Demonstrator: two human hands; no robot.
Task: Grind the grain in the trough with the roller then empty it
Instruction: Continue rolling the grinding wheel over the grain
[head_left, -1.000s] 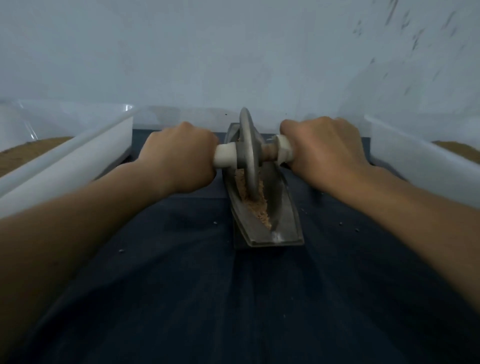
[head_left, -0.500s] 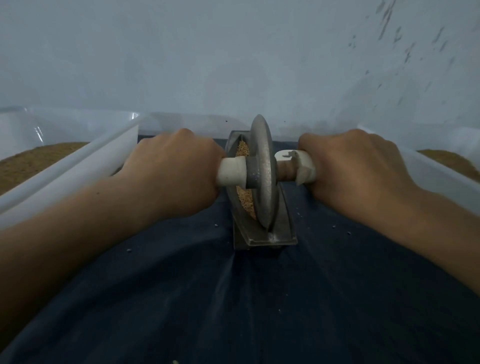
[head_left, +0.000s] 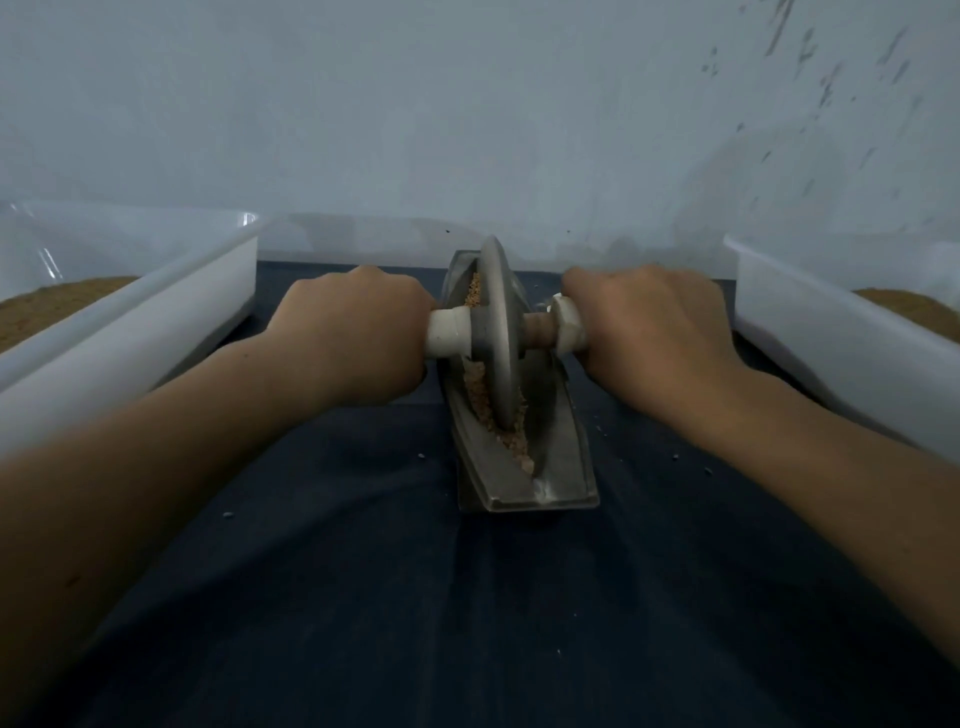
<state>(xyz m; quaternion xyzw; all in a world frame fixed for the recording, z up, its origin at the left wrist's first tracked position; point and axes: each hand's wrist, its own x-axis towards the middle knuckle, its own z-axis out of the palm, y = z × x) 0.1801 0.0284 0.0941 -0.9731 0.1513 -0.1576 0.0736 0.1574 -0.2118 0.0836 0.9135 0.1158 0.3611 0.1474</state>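
Note:
A grey metal boat-shaped trough (head_left: 563, 467) lies lengthwise on the dark cloth, its near end toward me. Brown crushed grain (head_left: 511, 441) lines its groove. A grey disc roller (head_left: 500, 332) stands upright in the groove around the trough's middle, on a cross axle with white handle ends. My left hand (head_left: 353, 327) grips the left handle (head_left: 448, 332). My right hand (head_left: 649, 327) grips the right handle (head_left: 569, 327). Both fists hide the handle tips.
White plastic bins stand on both sides: a left bin (head_left: 130, 332) and a right bin (head_left: 831, 343), each holding brown grain. A pale wall (head_left: 467, 104) rises behind. Dark cloth (head_left: 467, 597) covers the table, with a few stray grains scattered on it.
The roller went from the trough's far part toward its near end, then back away from me to the middle. Both hands kept their grip and moved with it.

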